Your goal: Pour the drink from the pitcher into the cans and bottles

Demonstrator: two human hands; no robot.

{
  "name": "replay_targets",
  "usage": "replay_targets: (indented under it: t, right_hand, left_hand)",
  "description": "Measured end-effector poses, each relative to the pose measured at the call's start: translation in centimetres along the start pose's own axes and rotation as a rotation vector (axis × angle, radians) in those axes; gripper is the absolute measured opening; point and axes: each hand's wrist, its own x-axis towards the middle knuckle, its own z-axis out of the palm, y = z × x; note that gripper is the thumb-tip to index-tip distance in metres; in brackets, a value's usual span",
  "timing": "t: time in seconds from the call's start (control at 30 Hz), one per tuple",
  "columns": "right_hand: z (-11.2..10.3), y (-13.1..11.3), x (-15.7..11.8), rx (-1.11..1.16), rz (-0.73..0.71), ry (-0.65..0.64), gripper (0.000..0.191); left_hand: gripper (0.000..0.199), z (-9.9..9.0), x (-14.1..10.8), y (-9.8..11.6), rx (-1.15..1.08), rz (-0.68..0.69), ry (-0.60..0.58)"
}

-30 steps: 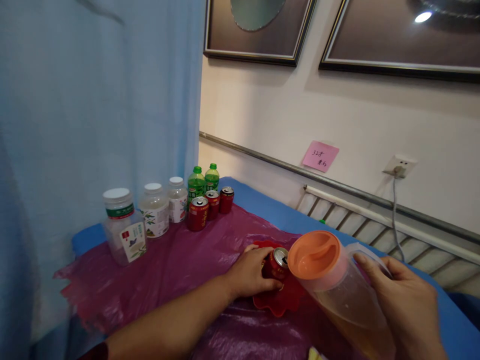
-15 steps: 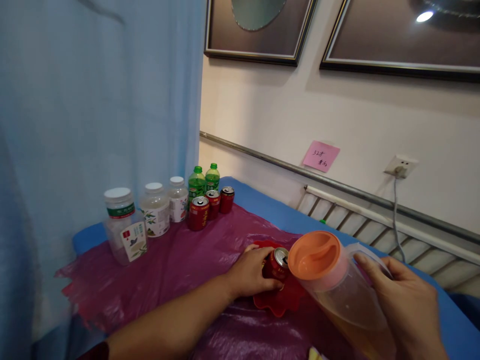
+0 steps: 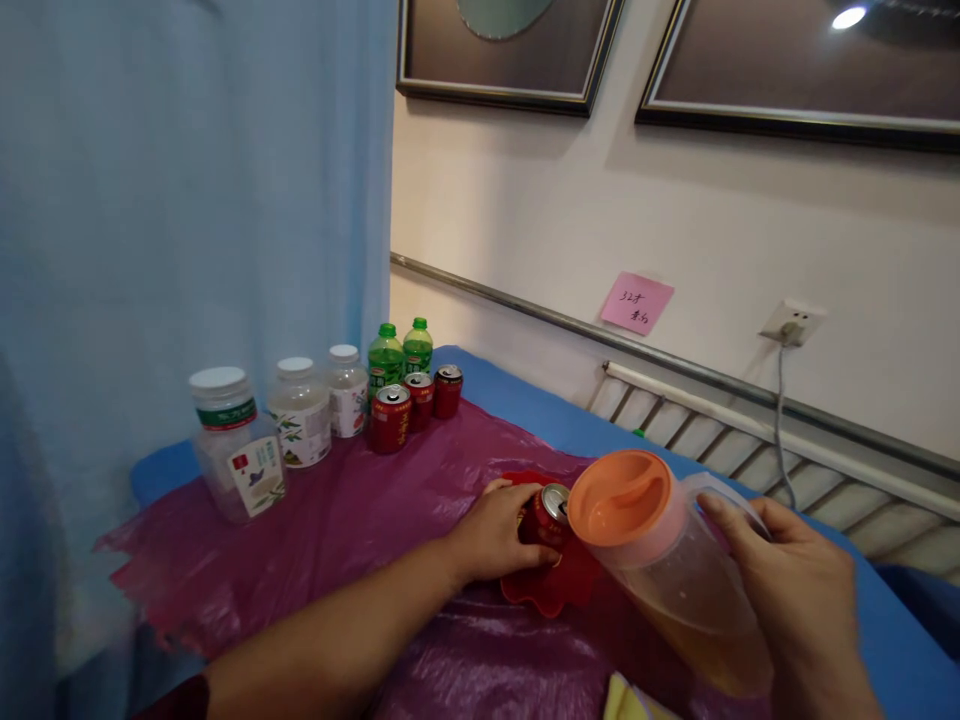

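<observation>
My left hand (image 3: 499, 530) is wrapped round an opened red can (image 3: 546, 515), which stands on a red scalloped mat (image 3: 544, 590) and leans slightly to the right. With fingers closed round its handle, my right hand (image 3: 795, 570) holds a clear pitcher (image 3: 697, 590). The pitcher is tilted left, its orange lid (image 3: 621, 497) against or right beside the can's top. Brownish liquid lies in the pitcher's lower part. Whether any liquid passes into the can cannot be made out.
Several red cans (image 3: 391, 420), two green-capped bottles (image 3: 385, 358) and clear jars (image 3: 238, 450) with white lids stand at the back left on purple plastic sheeting (image 3: 337, 530). Yellow cloth (image 3: 626, 700) shows at the bottom edge. A radiator (image 3: 697, 430) lines the wall.
The whole view has shifted slightly, and more of the yellow item shows at the bottom. Both hands keep their hold, with the pitcher still tilted at the can.
</observation>
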Motion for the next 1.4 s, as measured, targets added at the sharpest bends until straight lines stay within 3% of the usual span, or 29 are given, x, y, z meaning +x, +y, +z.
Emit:
replay_targets:
  t: [0.33, 0.8, 1.17, 1.27, 1.4]
  right_hand:
    - [0.1, 0.7, 0.3, 0.021, 0.073, -0.044, 0.049]
    - [0.7, 1.0, 1.1, 0.106, 0.030, -0.017, 0.045]
    - [2.9, 4.9, 3.6, 0.521, 0.001, 0.177, 0.054]
    - [3.3, 4.6, 3.9, 0.656, 0.039, 0.238, 0.055]
    - [3.8, 2.9, 3.9, 0.769, 0.093, 0.227, 0.059]
  left_hand:
    - [0.065, 0.0, 0.0, 0.0, -0.015, -0.033, -0.008]
    - [0.064, -0.2, 0.0, 0.1, -0.011, -0.043, 0.008]
    - [0.064, -0.3, 0.6, -0.3, 0.002, -0.007, 0.074]
    - [0.065, -0.4, 1.0, -0.5, 0.006, 0.006, 0.078]
    - [0.067, -0.4, 1.2, -0.8, 0.010, 0.015, 0.088]
